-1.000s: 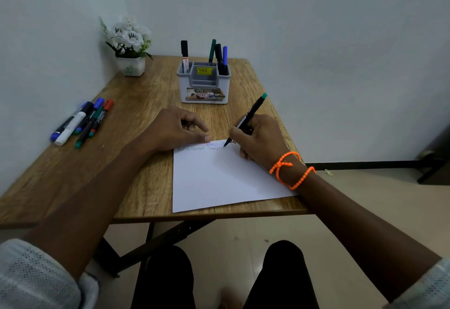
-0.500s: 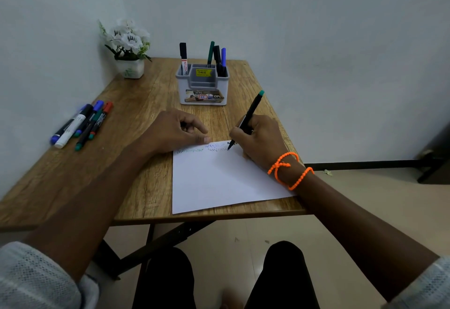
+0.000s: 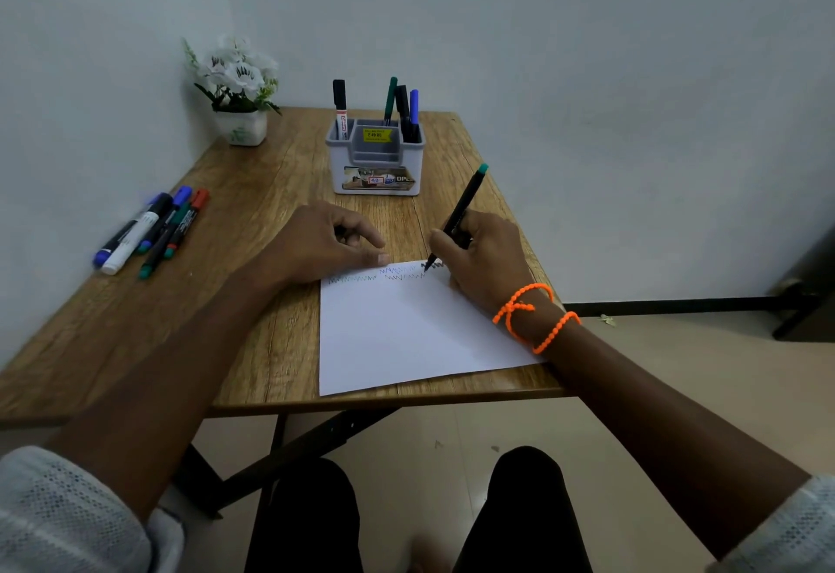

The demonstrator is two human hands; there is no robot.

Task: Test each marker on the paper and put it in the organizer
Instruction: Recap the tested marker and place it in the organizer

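Note:
A white paper (image 3: 406, 337) lies at the table's front right, with several zigzag test lines along its top edge. My right hand (image 3: 483, 256) grips a black marker with a green end (image 3: 465, 202), and its tip touches the paper's top right corner. My left hand (image 3: 325, 242) rests at the paper's top edge with one fingertip pressing the sheet. Its other fingers curl around a small dark thing that looks like the marker's cap. The grey organizer (image 3: 375, 166) stands behind the hands and holds several upright markers. Several more markers (image 3: 153, 229) lie at the table's left.
A small white pot of white flowers (image 3: 239, 93) stands in the table's far left corner. Walls close the table on the left and at the back. The table's right edge (image 3: 537, 256) runs just beyond my right hand.
The marker tip has moved a little to the right along the paper's top edge, leaving a new dark zigzag. My left hand has stayed in place.

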